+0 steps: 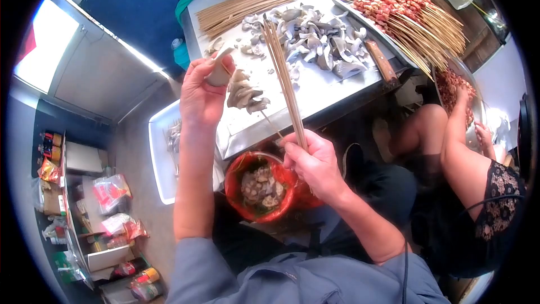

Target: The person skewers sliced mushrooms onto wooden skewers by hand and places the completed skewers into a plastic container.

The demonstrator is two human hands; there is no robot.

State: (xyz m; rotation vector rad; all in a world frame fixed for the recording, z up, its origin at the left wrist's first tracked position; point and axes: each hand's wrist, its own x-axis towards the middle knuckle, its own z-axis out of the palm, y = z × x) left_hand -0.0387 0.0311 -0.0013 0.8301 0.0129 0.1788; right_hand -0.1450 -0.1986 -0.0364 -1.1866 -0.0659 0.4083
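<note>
My left hand (202, 95) is closed on a pale oyster mushroom piece (217, 74), held up beside the tip end of a loaded skewer. That mushroom skewer (245, 94) carries several bunched grey-brown pieces. Its bare lower end runs down to my right hand (315, 160), whose fingers are wrapped round it and a bundle of bamboo skewers (286, 79) pointing up and away over the table. Torn oyster mushrooms (320, 42) lie heaped on the white table (239, 132) beyond the bundle.
Loose bamboo skewers (242, 8) lie at the table's far left. A metal tray (343, 1) holds meat skewers (405, 14); a wooden handle (381, 61) lies alongside. Below are a red-lined bucket (232, 194) and white bin (157, 177). At right, another person's hand (462, 94) reaches into a meat bowl.
</note>
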